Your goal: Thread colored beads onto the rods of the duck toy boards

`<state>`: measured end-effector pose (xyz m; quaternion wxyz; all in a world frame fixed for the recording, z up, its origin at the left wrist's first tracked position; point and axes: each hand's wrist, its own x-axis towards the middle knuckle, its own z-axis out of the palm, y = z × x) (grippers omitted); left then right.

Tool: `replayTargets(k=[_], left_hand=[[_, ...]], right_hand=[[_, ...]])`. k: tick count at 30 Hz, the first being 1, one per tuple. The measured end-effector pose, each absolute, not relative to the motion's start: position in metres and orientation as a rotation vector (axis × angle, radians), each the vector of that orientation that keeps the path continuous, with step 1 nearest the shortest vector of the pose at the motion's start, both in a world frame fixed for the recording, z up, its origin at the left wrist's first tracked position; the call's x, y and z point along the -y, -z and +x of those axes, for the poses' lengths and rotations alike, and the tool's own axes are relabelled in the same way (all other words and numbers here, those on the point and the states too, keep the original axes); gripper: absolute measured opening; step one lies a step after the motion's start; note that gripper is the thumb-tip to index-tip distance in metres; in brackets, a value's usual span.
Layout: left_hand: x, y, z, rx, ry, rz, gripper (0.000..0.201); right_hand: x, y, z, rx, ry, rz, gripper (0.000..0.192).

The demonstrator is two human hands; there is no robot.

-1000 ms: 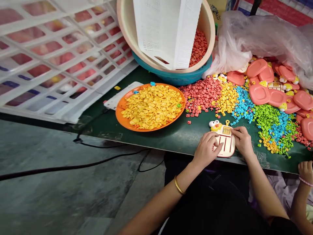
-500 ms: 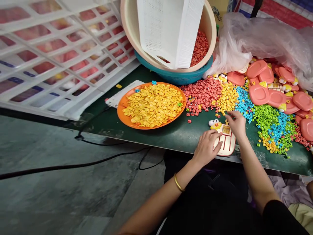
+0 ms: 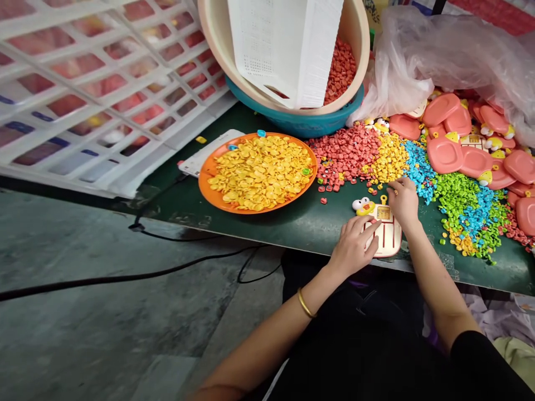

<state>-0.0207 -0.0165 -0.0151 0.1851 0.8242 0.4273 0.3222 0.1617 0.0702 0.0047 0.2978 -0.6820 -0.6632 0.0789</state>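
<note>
A cream toy panel [image 3: 389,239] with red slots, a small window and a big-eyed duck head [image 3: 363,206] lies at the table's front edge. My left hand [image 3: 353,245] rests over its left side, thumb and fingers apart. A small red piece shows by the fingertips. Just above the panel's upper right corner is my right hand [image 3: 404,201], fingers curled together. Whatever they pinch is too small to make out. Close beyond it lie heaps of small yellow pieces [image 3: 387,161], blue pieces [image 3: 418,167] and red pieces [image 3: 345,153].
An orange plate [image 3: 204,192] of yellow discs sits to the left. Behind stand a cream basin [image 3: 217,50] and a teal basin [image 3: 288,125]. Green pieces [image 3: 449,197] and coral toy shells [image 3: 445,155] cover the right side, near a plastic bag [image 3: 455,61]. White crates [image 3: 125,172] stand far left.
My right hand's fingers have drawn in and the hand sits slightly closer to the panel. My left hand stays on the panel. The whole view has shifted a little.
</note>
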Motion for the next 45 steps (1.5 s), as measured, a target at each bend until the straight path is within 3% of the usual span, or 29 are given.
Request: replayTargets(k=[9, 18, 28, 33, 40, 45], left_hand=[[0.016, 0.011, -0.021, -1.17, -0.864, 2.339, 0.044], [0.014, 0.018, -0.022, -1.245, -1.052, 2.212, 0.036], [0.013, 0.02, -0.017, -1.415, -1.126, 2.159, 0.015], [0.011, 0.02, -0.02, -1.348, -1.116, 2.175, 0.016], [0.013, 0.017, -0.021, -1.261, -0.978, 2.272, 0.026], [0.012, 0.017, -0.021, -1.201, -1.058, 2.203, 0.03]], right_hand=[[-0.115, -0.024, 0.109, 1.887, -0.408, -1.949, 0.015], [-0.014, -0.007, 0.183, 1.301, -0.707, -1.66, 0.024], [0.015, 0.008, 0.161, 1.799, -0.32, -1.659, 0.032], [0.015, 0.011, 0.147, 1.925, -0.417, -1.454, 0.032], [-0.067, -0.015, 0.178, 1.811, -0.341, -1.809, 0.02], [-0.029, -0.008, 0.189, 1.603, -0.551, -1.688, 0.021]])
